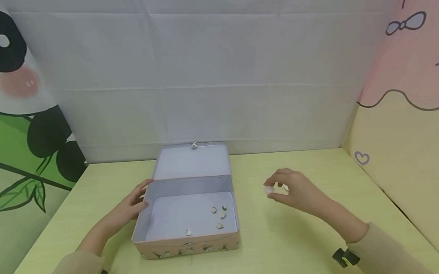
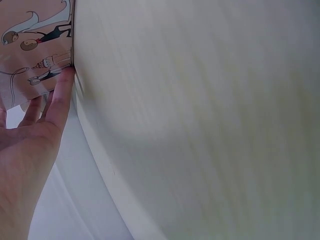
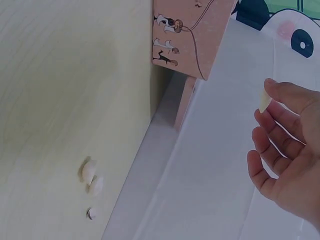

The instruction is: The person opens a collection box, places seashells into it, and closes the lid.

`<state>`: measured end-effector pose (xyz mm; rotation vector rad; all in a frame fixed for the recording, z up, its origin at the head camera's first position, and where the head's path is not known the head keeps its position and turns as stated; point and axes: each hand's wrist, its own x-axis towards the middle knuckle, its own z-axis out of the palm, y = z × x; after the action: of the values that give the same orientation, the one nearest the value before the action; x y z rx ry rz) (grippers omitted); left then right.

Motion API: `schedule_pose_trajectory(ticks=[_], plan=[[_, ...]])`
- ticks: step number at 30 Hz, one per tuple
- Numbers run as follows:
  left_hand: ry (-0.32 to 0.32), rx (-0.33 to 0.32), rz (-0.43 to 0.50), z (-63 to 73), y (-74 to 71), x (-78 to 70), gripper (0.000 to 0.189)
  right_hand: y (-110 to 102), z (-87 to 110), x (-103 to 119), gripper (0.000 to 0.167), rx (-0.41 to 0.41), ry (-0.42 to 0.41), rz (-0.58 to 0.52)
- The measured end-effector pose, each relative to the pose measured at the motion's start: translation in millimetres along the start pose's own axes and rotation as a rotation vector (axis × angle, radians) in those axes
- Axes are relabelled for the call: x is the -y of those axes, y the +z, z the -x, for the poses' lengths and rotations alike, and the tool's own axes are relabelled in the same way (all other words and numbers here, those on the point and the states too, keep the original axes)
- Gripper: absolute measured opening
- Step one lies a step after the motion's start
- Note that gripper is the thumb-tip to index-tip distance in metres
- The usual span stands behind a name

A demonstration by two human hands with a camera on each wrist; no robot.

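An open tin box (image 1: 188, 246) with a pink illustrated outside stands on the table, its lid tipped back. Several small pale seashells (image 1: 222, 214) lie inside, mostly toward the right. My left hand (image 1: 125, 210) touches the box's left side near the rear corner; the left wrist view shows its extended fingers (image 2: 61, 97) against the tin. To the right of the box, my right hand (image 1: 300, 191) is raised above the table. Its thumb and index finger pinch a whitish seashell (image 3: 265, 101), while the other fingers curl loosely.
More pale seashells (image 3: 89, 171) lie on the yellow table (image 1: 270, 255) below the right hand, mostly hidden by it in the head view. A white cloth backdrop (image 1: 216, 66) rises behind the box. Cartoon-printed panels (image 1: 414, 144) flank the table.
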<state>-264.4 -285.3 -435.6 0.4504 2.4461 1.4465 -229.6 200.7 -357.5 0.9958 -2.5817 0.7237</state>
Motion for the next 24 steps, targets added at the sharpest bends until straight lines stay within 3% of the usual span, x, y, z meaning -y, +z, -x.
schedule_pose_trajectory(ticks=[10, 24], plan=[[-0.002, -0.005, 0.0, -0.6, 0.7, 0.9, 0.064, 15.9, -15.8, 26.6, 0.024, -0.047, -0.123, -0.001], [0.0, 0.0, 0.008, -0.9, -0.2, 2.9, 0.063, 56.5, -28.5, 43.6, 0.023, 0.021, -0.215, -0.006]])
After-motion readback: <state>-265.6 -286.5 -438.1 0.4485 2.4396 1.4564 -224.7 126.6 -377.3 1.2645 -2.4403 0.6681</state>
